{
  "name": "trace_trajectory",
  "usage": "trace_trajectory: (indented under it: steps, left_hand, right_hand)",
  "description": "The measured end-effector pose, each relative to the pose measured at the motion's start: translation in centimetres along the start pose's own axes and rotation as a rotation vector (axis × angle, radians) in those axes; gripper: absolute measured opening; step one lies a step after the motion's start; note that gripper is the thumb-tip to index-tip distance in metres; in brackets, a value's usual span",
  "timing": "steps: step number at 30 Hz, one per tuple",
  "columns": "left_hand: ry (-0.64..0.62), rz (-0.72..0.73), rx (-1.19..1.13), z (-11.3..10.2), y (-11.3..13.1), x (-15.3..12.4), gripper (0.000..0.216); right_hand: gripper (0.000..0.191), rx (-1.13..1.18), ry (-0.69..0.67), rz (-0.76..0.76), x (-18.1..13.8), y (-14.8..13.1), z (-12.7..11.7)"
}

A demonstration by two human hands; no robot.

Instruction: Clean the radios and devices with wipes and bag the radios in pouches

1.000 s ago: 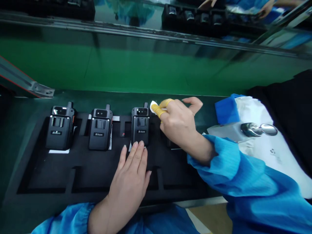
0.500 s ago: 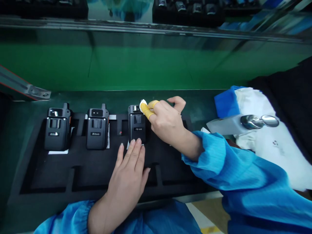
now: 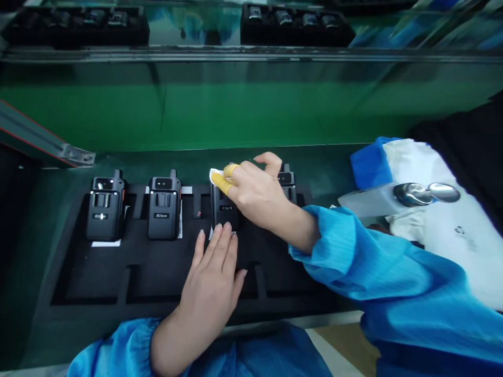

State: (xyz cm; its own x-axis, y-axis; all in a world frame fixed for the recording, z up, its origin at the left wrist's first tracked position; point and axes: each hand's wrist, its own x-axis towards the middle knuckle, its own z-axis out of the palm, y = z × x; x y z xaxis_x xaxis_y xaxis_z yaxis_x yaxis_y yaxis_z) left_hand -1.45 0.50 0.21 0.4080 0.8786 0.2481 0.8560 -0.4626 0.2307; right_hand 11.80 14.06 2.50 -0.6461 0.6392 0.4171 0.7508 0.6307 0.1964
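Observation:
A black handheld radio marked "Riton" lies in the black foam tray. My left hand is open, its outstretched fingertips resting at the radio's lower end. With yellow finger cots on two fingers, my right hand pinches a small white wipe against the radio's top part. That hand hides much of the radio's upper half. Two similar radios, one at the far left and another beside it, lie in the same tray. Behind my right wrist, a further radio shows only partly.
A blue box, white cloths and a clear bottle with a metal pump top stand at the right. A metal bracket sits at the left. Black trays of small parts are on the shelf beyond the green panel.
My right hand has moved the wipe leftward across the radio's top, to its upper left corner. My left hand stays at the lower end. The camera view has shifted slightly.

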Motion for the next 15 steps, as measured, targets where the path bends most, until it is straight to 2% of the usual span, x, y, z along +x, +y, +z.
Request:
trace_trajectory:
  steps: [7, 15]
  left_hand:
    - [0.009, 0.020, 0.024, -0.2, -0.1, 0.2, 0.040]
    - [0.003, 0.013, -0.016, 0.0, -0.1, 0.0, 0.041]
  right_hand:
    - [0.032, -0.022, 0.031, -0.033, -1.3, 0.7, -0.3]
    - [0.035, -0.042, 0.009, 0.188, -4.1, 1.9, -0.2]
